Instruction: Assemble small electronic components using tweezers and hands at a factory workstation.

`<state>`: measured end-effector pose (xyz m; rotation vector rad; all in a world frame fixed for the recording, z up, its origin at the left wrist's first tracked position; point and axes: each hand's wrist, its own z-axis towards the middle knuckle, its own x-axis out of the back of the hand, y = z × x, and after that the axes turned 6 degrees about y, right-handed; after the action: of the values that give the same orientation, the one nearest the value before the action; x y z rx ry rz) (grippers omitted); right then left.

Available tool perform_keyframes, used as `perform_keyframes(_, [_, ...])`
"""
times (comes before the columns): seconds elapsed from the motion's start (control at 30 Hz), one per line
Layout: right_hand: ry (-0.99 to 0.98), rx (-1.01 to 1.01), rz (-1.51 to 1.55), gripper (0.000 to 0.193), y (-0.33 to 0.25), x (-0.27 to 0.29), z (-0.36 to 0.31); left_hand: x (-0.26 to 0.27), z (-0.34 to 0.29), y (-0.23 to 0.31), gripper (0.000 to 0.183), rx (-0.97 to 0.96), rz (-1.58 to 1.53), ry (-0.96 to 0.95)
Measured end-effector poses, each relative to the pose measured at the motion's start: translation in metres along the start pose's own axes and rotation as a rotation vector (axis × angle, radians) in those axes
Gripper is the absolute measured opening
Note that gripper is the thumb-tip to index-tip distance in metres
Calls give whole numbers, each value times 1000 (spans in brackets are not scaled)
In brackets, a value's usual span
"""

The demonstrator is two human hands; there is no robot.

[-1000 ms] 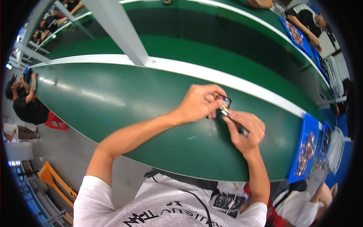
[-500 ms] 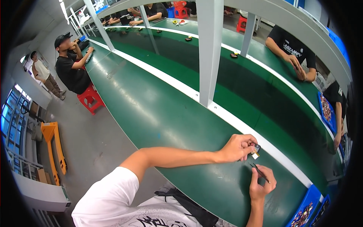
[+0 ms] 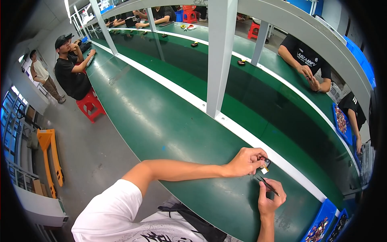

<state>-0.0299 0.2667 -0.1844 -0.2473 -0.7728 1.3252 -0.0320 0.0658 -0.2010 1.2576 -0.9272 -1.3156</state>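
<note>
My left hand (image 3: 245, 163) is closed in a pinch above the green worktop, just on the near side of the white rail. Between its fingertips is a small black electronic part (image 3: 267, 162) with a whitish, gold-edged piece (image 3: 264, 170) sticking out toward me. Much of the part is hidden by the fingers. To the right and nearer, my right hand (image 3: 271, 201) grips black tweezers (image 3: 266, 184) between thumb and fingers. Their tips point up and left, close below the whitish piece; contact cannot be made out.
A green conveyor belt (image 3: 258, 105) carrying small parts (image 3: 241, 62) runs beyond the white rail (image 3: 169, 84). A grey post (image 3: 219, 60) rises from the rail. A blue tray (image 3: 327, 209) of small pieces lies at lower right. Co-workers sit across the belt and at far left.
The whole view has shifted slightly, so the scene sits a little lower and further left. Both hands keep nearly the same grip and place relative to each other.
</note>
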Motion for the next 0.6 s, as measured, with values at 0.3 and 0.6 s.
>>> perform_keyframes(0.3, [5, -34, 7, 21, -1, 1, -2, -1, -2, -1, 18, -17, 15, 1])
perform_keyframes(0.6, [-8, -16, -3, 22, -2, 2, 0, -2, -2, 0, 18, -40, 15, -7])
